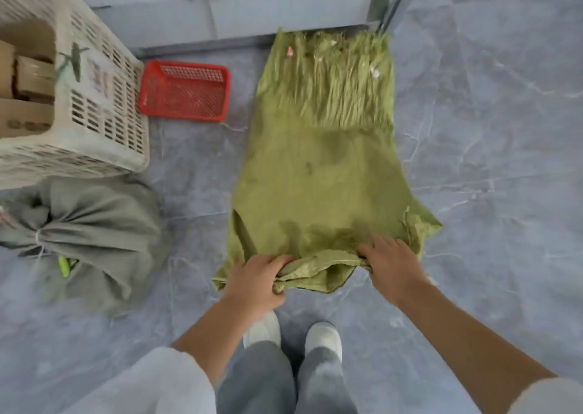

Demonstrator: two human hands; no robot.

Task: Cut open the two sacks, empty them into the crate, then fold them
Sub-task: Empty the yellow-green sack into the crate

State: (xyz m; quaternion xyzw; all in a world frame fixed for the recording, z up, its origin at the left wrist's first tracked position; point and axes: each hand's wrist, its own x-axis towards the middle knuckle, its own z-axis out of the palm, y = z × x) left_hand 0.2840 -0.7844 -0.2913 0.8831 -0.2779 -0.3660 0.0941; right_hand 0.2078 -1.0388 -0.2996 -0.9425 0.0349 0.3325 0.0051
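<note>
Spillage is judged the first hazard at far left: the off-white perforated plastic crate (pixel 104 104) is seen holding brown cardboard boxes (pixel 31 76), so anything tipped in could be lost over its rim. Just in front of it, the grey-green cloth sack (pixel 94 230) lies on the grey tiled floor (pixel 489 161), its neck bound with pale string (pixel 38 235). It is judged not yet cut, and a blade could be slipped into the cloth there.

The small red mesh plastic basket (pixel 186 90) stands beside the crate.

The flat yellow-green woven sack (pixel 321 174) is spread on the floor in the middle, its frayed far end (pixel 340 82) shedding loose strands and specks. These could be scattered, or caught in a fold, if the sack is lifted sharply.

The near hem is bunched inside the grip of the left hand (pixel 258 281), which is closed tightly on it. The right hand (pixel 391 262) is laid over the hem with its fingers spread; whether the cloth is pinched cannot be told. With such uneven holds, a skewed fold is likely.
</note>
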